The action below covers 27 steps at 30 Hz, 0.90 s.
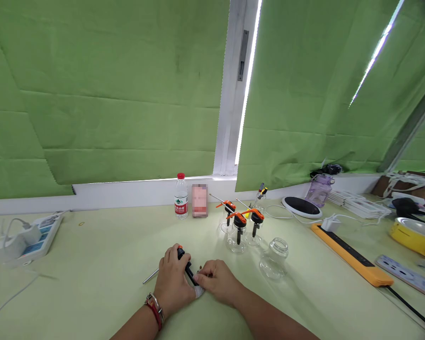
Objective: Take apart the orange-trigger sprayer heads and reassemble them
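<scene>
Left hand (172, 282) is closed around a black plastic pump head (186, 267) with an orange tip, fingers curled over its upper part. Right hand (216, 279) has its fingertips pinched on the lower end of the same piece, so both hands are touching it. The grip sits low on the pale green tabletop (102, 264). A thin metal spout tube (150, 277) sticks out left of the grip and lies on the table. There's a small whitish bit under the pinch, can't tell what it is.

Just beyond the grip and to its right is a cluster of three clear glass jars fitted with black-and-orange pump tops (238, 230). An open clear glass jar (274, 258), no top, is right of the grip and near it. Straight beyond the grip, by the wall, are a clear plastic water bottle with red cap (181, 196) and a pink box (199, 200). A long orange power strip (350, 254) is far right, and a white power strip (33, 234) is far left.
</scene>
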Each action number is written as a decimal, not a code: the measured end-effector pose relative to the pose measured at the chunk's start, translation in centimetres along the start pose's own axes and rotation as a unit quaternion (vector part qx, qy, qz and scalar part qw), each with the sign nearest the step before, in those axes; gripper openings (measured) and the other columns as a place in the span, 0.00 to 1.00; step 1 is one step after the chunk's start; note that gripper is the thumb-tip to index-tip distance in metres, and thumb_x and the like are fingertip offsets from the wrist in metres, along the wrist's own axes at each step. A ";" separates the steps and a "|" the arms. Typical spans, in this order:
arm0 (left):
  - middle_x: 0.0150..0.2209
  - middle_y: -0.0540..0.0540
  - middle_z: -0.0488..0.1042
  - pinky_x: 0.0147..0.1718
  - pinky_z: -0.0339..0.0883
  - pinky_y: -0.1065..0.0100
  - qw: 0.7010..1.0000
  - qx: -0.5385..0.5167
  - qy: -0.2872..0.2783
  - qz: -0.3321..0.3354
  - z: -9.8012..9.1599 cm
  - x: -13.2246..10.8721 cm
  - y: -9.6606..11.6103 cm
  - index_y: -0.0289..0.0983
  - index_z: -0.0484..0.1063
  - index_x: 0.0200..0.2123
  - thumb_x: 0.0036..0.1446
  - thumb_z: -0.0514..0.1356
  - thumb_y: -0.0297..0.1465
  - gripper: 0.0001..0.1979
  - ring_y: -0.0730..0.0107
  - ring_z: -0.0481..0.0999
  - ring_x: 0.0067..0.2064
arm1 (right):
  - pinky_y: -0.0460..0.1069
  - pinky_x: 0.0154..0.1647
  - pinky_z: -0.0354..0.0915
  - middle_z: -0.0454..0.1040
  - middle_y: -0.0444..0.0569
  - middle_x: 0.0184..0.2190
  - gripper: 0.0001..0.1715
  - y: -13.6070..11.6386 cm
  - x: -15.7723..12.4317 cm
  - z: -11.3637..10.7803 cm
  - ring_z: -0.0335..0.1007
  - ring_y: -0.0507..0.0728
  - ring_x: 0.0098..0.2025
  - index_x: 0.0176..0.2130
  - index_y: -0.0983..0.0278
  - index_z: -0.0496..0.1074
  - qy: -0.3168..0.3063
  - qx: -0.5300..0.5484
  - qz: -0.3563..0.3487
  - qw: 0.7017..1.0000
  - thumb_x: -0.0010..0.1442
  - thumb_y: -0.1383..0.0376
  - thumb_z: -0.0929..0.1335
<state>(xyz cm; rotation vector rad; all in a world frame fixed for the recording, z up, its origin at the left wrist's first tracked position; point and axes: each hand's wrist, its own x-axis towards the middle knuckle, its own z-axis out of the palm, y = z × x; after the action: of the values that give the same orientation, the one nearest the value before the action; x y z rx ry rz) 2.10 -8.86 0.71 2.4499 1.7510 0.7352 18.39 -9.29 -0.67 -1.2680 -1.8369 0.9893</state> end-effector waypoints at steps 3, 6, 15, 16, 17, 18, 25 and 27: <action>0.53 0.39 0.57 0.49 0.55 0.58 1.000 0.000 0.009 0.004 0.2 -0.3 0.0 0.41 0.68 0.35 0.32 0.64 0.37 0.22 0.48 0.57 0.56 | 0.44 0.21 0.47 0.59 0.40 0.18 0.11 -0.2 -0.2 0.5 0.52 0.48 0.22 0.18 0.66 0.68 -0.028 -0.024 0.008 0.999 0.49 0.65 0.66; 0.52 0.39 0.58 0.49 0.56 0.60 1.000 -0.005 -0.008 -0.019 0.2 -0.5 -0.4 0.39 0.68 0.35 0.32 0.65 0.38 0.23 0.50 0.59 0.54 | 0.44 0.21 0.47 0.60 0.40 0.18 0.08 -0.1 -0.1 0.8 0.53 0.47 0.21 0.19 0.66 0.69 -0.020 -0.031 0.068 0.997 0.47 0.66 0.66; 0.53 0.37 0.62 0.47 0.56 0.53 0.982 0.057 -0.089 -0.154 -2.0 0.2 -1.8 0.39 0.69 0.40 0.43 0.59 0.41 0.20 0.49 0.64 0.51 | 0.43 0.17 0.48 0.62 0.40 0.17 0.08 0.1 -0.2 -0.9 0.53 0.48 0.19 0.26 0.66 0.71 -0.046 0.009 0.129 0.990 0.46 0.62 0.67; 0.54 0.36 0.61 0.49 0.53 0.51 0.982 0.065 -0.091 -0.152 -2.1 0.2 -1.7 0.39 0.69 0.41 0.43 0.59 0.41 0.21 0.48 0.63 0.53 | 0.42 0.18 0.49 0.63 0.40 0.17 0.09 0.1 -0.2 -1.0 0.54 0.48 0.19 0.27 0.66 0.71 -0.051 0.016 0.128 0.990 0.46 0.62 0.67; 0.56 0.35 0.60 0.51 0.50 0.50 0.982 0.072 -0.092 -0.145 -2.2 0.1 -1.6 0.38 0.69 0.42 0.42 0.60 0.40 0.21 0.47 0.60 0.56 | 0.42 0.18 0.50 0.64 0.40 0.18 0.09 0.1 -0.2 -1.0 0.54 0.48 0.19 0.28 0.66 0.71 -0.054 0.022 0.127 0.990 0.46 0.62 0.67; 0.57 0.34 0.59 0.53 0.47 0.49 0.984 0.079 -0.091 -0.134 -2.2 0.1 -1.5 0.38 0.69 0.43 0.42 0.60 0.37 0.22 0.46 0.57 0.59 | 0.42 0.19 0.50 0.64 0.40 0.18 0.09 0.1 -0.2 -1.0 0.54 0.47 0.20 0.29 0.65 0.72 -0.052 0.028 0.123 0.991 0.47 0.63 0.66; 0.60 0.43 0.58 0.57 0.48 0.57 0.995 -0.007 -0.093 0.041 -2.7 -1.0 -0.3 0.41 0.68 0.43 0.41 0.56 0.19 0.23 0.57 0.53 0.62 | 0.43 0.22 0.53 0.68 0.42 0.21 0.07 -0.4 -0.2 -0.8 0.56 0.48 0.22 0.29 0.65 0.74 -0.002 0.057 0.064 0.996 0.48 0.65 0.66; 0.55 0.45 0.64 0.53 0.57 0.61 0.988 -0.068 -0.132 0.050 -2.9 -1.3 0.1 0.42 0.67 0.43 0.42 0.54 0.18 0.23 0.61 0.62 0.56 | 0.43 0.23 0.54 0.68 0.43 0.21 0.08 -0.7 -0.2 -0.9 0.57 0.49 0.22 0.30 0.64 0.74 0.009 0.056 0.059 0.997 0.49 0.65 0.66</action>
<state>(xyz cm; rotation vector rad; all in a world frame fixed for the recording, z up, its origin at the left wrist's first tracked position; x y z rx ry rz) 0.68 -10.72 2.86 2.4264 1.4469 0.4907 18.90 -9.48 0.36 -1.3249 -1.6847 1.1255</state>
